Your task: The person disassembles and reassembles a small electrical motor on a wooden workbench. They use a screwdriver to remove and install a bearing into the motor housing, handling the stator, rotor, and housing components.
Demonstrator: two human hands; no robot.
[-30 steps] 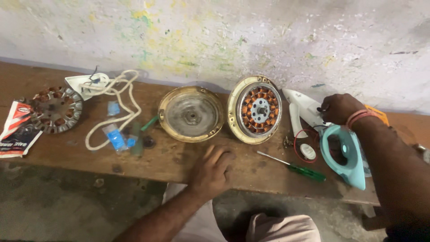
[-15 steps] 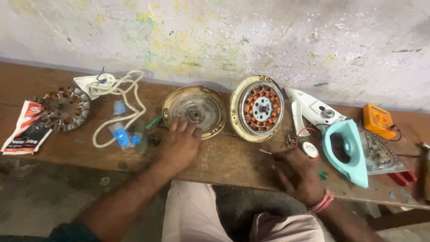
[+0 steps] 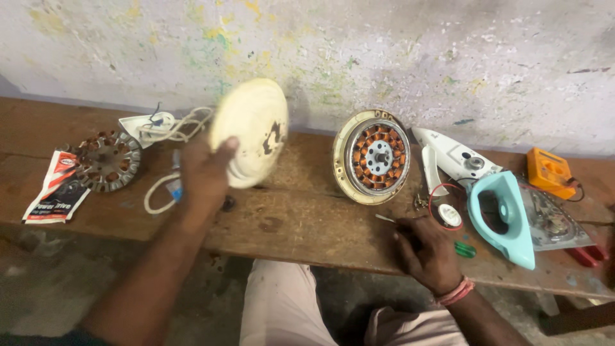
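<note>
From the head view, your left hand (image 3: pixel 205 170) has its grip closed on the rim of the cream fan motor cover (image 3: pixel 251 132), raised on edge above the wooden worktop (image 3: pixel 301 224). Your right hand (image 3: pixel 428 253) presses down on the green-handled screwdriver (image 3: pixel 462 248), fingers curled over it, near the fan motor housing with copper windings (image 3: pixel 373 157) and the teal iron (image 3: pixel 503 218)

Both forearms are bare, no sleeves showing. The left hand (image 3: pixel 206 173) wears nothing, the right hand (image 3: pixel 428 255) carries pink-red thread bands at the wrist. Light, pale trousers below.
</note>
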